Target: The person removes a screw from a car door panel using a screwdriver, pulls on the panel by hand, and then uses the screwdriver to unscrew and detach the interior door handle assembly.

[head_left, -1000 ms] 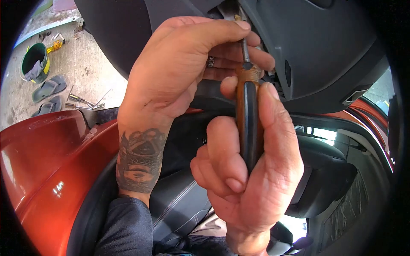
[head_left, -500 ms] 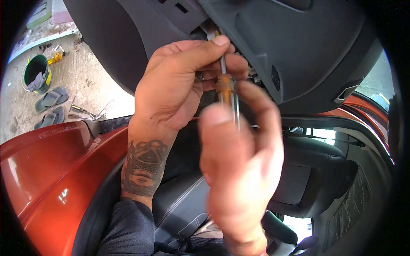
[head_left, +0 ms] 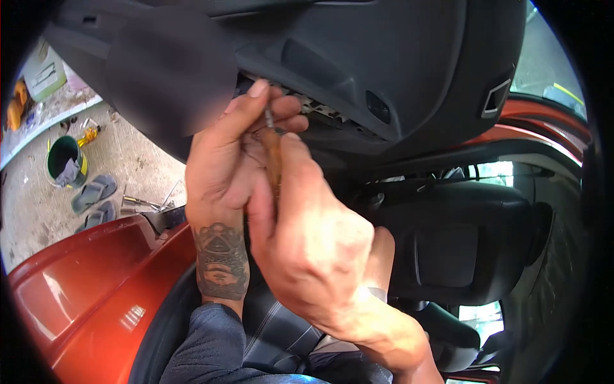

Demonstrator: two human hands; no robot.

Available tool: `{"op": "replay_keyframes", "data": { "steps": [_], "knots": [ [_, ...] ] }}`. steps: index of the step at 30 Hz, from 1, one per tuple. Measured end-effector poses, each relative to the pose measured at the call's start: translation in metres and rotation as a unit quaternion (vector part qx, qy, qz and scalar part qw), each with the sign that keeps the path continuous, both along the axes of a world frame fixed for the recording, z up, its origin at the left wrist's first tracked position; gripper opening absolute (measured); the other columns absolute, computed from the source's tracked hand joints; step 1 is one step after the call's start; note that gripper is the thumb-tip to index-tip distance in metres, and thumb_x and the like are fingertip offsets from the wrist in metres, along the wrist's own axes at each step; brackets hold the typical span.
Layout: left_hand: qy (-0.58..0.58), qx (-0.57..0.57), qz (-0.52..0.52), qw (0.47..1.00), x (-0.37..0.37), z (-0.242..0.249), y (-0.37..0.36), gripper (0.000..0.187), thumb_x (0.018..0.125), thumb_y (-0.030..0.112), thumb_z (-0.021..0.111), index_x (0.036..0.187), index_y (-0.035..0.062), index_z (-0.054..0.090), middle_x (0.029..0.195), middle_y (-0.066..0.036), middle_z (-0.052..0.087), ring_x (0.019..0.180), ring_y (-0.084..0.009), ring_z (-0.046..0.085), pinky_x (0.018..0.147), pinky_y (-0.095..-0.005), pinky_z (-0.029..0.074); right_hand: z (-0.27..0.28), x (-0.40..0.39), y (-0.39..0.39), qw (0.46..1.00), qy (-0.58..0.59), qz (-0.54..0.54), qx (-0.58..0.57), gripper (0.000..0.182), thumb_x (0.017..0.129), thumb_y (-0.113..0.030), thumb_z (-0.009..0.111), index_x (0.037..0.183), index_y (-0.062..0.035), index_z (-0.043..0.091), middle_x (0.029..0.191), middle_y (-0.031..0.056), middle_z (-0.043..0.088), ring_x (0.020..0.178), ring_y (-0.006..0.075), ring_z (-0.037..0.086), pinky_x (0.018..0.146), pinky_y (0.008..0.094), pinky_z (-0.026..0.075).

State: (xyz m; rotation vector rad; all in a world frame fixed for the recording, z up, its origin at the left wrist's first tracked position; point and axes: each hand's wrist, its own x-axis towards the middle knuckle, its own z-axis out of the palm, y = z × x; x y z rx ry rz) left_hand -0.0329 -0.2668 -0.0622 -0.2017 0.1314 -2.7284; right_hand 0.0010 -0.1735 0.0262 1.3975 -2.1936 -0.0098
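Note:
A screwdriver (head_left: pixel 273 157) with an amber handle points up toward a gap beneath a dark grey interior panel (head_left: pixel 422 83). My right hand (head_left: pixel 320 243) wraps around its handle, back of the hand toward me. Around the metal shaft close the thumb and fingers of my left hand (head_left: pixel 217 163), just below the gap. The screwdriver's tip is hidden behind the left fingers. Perforated metal (head_left: pixel 320 109) shows along the panel's lower edge, right of the left fingertips.
Black car seats (head_left: pixel 460 256) lie below and to the right. The orange car body (head_left: pixel 89 275) is at lower left. On the concrete outside are a bucket (head_left: pixel 80 169) with a cloth in it, a pair of flip-flops (head_left: pixel 94 193) and several metal tools (head_left: pixel 144 203).
The view has shifted, and both hands with the screwdriver appear farther left. My right hand has rotated on the handle, its back now showing where the thumb faced me before.

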Motion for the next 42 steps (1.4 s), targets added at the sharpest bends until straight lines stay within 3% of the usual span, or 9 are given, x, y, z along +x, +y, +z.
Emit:
{"op": "replay_keyframes", "data": {
  "steps": [2,5,8,12,20,23,27,35,42],
  "knots": [
    [0.035,-0.01,-0.09,0.995,0.006,0.001,-0.008,0.017,0.092,0.012,0.058,0.099,-0.0037,0.062,0.088,-0.017,0.069,0.078,-0.0259,0.067,0.074,-0.0352,0.054,-0.005,-0.001,-0.002,0.999,-0.027,-0.001,-0.033,0.037,0.086,-0.009,0.065,0.116,0.0089,0.051,0.082,0.0168,0.065,0.059,0.0264,0.066,0.047,0.0306,0.052],
    [0.043,-0.024,-0.066,0.997,0.003,-0.009,-0.007,0.02,0.093,0.009,0.055,0.105,-0.0064,0.06,0.093,-0.019,0.069,0.08,-0.0262,0.068,0.073,-0.0335,0.056,0.004,0.008,-0.009,0.988,-0.125,-0.078,-0.042,0.035,0.087,-0.009,0.063,0.114,0.0087,0.051,0.073,0.0156,0.064,0.053,0.0255,0.065,0.043,0.0314,0.049],
    [0.058,0.002,-0.037,0.998,0.001,-0.014,-0.004,0.02,0.092,0.008,0.055,0.105,-0.007,0.06,0.091,-0.019,0.069,0.079,-0.026,0.068,0.074,-0.0323,0.056,0.013,0.004,-0.004,0.983,-0.176,0.005,-0.054,0.033,0.085,-0.006,0.061,0.114,0.0077,0.051,0.076,0.0147,0.063,0.053,0.0229,0.063,0.041,0.0314,0.047],
    [0.066,0.01,-0.041,0.997,-0.002,-0.016,-0.001,0.021,0.092,0.008,0.056,0.106,-0.007,0.06,0.092,-0.018,0.069,0.08,-0.0259,0.067,0.075,-0.0322,0.055,-0.005,-0.004,0.01,0.997,0.071,0.015,-0.014,0.044,0.07,-0.007,0.061,0.111,0.0084,0.055,0.079,0.0102,0.055,0.058,0.0179,0.056,0.047,0.027,0.048],
    [0.092,0.014,-0.053,0.994,-0.001,-0.015,-0.001,0.022,0.092,0.008,0.057,0.108,-0.0069,0.059,0.092,-0.017,0.068,0.081,-0.0257,0.067,0.077,-0.032,0.055,-0.007,-0.004,0.003,0.998,0.021,0.05,-0.029,0.04,0.083,-0.015,0.067,0.104,0.0166,0.054,0.065,0.011,0.057,0.045,0.0159,0.057,0.04,0.0278,0.045],
    [0.109,0.009,-0.055,0.993,0.0,-0.015,-0.001,0.022,0.092,0.008,0.057,0.108,-0.0068,0.059,0.092,-0.017,0.068,0.081,-0.0256,0.067,0.077,-0.032,0.054,-0.008,0.005,-0.001,0.991,-0.092,-0.086,-0.05,0.031,0.089,-0.019,0.063,0.101,0.0071,0.051,0.049,0.0084,0.052,0.042,0.0267,0.059,0.039,0.0347,0.046],
    [0.115,-0.03,-0.045,0.992,-0.004,-0.016,-0.005,0.023,0.092,0.008,0.057,0.109,-0.0068,0.059,0.092,-0.017,0.067,0.082,-0.0255,0.066,0.078,-0.0319,0.054,-0.001,0.006,0.002,0.971,-0.188,-0.131,-0.073,0.03,0.09,-0.019,0.062,0.108,0.0013,0.051,0.056,0.0129,0.055,0.049,0.0357,0.06,0.045,0.0396,0.047],
    [0.012,-0.095,0.017,0.995,-0.007,-0.01,-0.005,0.021,0.09,0.013,0.064,0.102,-0.0036,0.063,0.087,-0.012,0.068,0.076,-0.0202,0.066,0.075,-0.0299,0.054,-0.014,-0.001,0.005,0.999,0.019,-0.011,-0.049,0.023,0.086,-0.011,0.069,0.098,0.0045,0.056,0.076,0.011,0.062,0.058,0.0166,0.06,0.056,0.0267,0.049],
    [0.086,-0.073,-0.053,0.992,-0.005,-0.009,-0.008,0.025,0.094,0.016,0.057,0.105,-0.0054,0.061,0.096,-0.017,0.069,0.083,-0.0242,0.069,0.074,-0.0303,0.056,0.012,0.028,-0.03,0.963,-0.186,-0.19,-0.033,0.023,0.093,-0.019,0.06,0.095,0.0035,0.054,0.064,0.0074,0.056,0.055,0.0091,0.052,0.049,0.0223,0.04]
  ]
}}
